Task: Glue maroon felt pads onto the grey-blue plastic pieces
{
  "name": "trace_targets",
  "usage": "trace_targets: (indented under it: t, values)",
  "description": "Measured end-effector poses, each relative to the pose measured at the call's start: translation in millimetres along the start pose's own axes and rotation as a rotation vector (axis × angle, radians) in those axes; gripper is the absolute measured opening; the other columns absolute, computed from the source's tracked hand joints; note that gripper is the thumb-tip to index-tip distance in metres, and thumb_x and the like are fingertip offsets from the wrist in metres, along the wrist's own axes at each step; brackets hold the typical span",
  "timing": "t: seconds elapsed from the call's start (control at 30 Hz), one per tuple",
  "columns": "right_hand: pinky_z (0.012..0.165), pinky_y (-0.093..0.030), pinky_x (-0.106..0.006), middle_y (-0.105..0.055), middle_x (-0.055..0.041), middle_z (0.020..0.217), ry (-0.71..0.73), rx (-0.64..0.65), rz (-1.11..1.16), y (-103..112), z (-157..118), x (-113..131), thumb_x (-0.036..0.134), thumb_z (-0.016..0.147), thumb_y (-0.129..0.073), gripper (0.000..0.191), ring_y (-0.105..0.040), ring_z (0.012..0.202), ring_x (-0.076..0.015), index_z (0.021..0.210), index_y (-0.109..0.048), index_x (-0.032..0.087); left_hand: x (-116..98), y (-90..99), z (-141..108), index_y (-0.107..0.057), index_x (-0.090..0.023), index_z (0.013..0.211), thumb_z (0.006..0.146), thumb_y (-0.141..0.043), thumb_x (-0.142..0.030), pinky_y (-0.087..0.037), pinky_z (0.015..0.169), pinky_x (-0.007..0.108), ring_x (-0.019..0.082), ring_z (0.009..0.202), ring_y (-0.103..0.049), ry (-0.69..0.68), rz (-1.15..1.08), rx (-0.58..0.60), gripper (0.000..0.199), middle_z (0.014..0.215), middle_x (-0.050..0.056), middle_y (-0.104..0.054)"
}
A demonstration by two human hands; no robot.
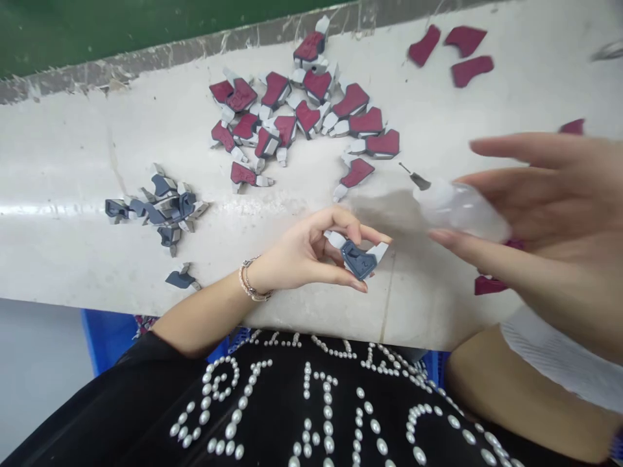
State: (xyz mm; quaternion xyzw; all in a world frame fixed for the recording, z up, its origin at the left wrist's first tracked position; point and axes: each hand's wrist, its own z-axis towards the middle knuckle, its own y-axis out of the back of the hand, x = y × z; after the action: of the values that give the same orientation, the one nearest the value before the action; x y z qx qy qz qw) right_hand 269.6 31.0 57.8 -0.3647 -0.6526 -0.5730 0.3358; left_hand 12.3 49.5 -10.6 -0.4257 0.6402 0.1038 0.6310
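2 left fingers [343, 219] pinch slate-blue plastic part [357, 259].

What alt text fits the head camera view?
A person's left hand pinches a small blue-grey and white plastic part over a white bench, while the right hand holds a translucent bottle. Maroon and white parts lie scattered beyond.

Left hand [304, 250] pinching, right hand [555, 207] raised

Moulded parts [296, 113] lie heaped near the back edge of the worktop [63, 155], with a smaller pile [158, 207] to their left and loose pieces [452, 55] toward the back right corner. The left hand [311, 253] is over the front edge, right of that pile; the right hand [540, 207] is further right.
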Motion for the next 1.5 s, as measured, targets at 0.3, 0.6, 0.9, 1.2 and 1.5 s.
trace_targets:
  t: [0.3,0.6,0.9,1.2,1.5]
  values:
    - [0.096,-0.058,-0.043,-0.071,-0.0042,0.129,0.151,0.205,-0.135,-43,34,-7,0.029,0.086,-0.071,0.039,-0.068,0.116,-0.0266,0.124,-0.065,0.027,5,-4.1,-2,-0.054,-0.019,0.103,0.075,-0.087,-0.02,-0.066,0.078,0.024,0.012,0.083,-0.077,0.062,-0.013,-0.111,0.043,0.13,0.013,-0.07]
    - [0.064,-0.055,-0.037,-0.071,-0.0104,0.092,-0.105,-0.059,-0.547,67,40,-73,0.045,0.084,-0.077,0.028,-0.065,0.075,-0.0214,0.097,-0.072,0.021,1,-8.4,-2,-0.06,-0.016,0.097,0.072,-0.089,-0.03,-0.065,0.089,0.035,0.025,0.118,-0.07,0.036,0.132,-0.159,0.041,0.115,0.012,-0.07]
    - [0.041,-0.043,-0.028,-0.074,-0.0033,0.068,-0.103,0.043,-0.48,73,30,-56,0.05,0.085,-0.077,0.024,-0.061,0.049,-0.0148,0.078,-0.072,0.027,1,-13.7,-2,-0.068,-0.015,0.095,0.067,-0.092,-0.036,-0.064,0.091,0.037,0.024,0.112,-0.072,-0.025,0.234,-0.21,0.042,0.109,0.01,-0.074]
    - [0.077,-0.066,-0.048,-0.081,0.0028,0.101,0.027,0.294,-0.039,-15,-39,11,0.054,0.092,-0.065,0.024,-0.078,0.087,-0.0283,0.108,-0.079,0.042,11,-15.3,-6,-0.076,-0.021,0.097,0.073,-0.089,-0.037,-0.062,0.074,0.027,0.015,0.09,-0.07,-0.319,0.445,-0.316,0.032,0.102,0.007,-0.071]
    - [0.07,-0.063,-0.033,-0.079,-0.0019,0.079,-0.209,0.247,0.254,-30,-27,12,0.054,0.082,-0.079,0.029,-0.077,0.078,-0.023,0.082,-0.069,0.026,9,-18.1,-7,-0.071,-0.019,0.105,0.083,-0.082,-0.025,-0.062,0.076,0.023,0.014,0.095,-0.071,-0.514,0.643,-0.309,0.025,0.103,0.007,-0.073]
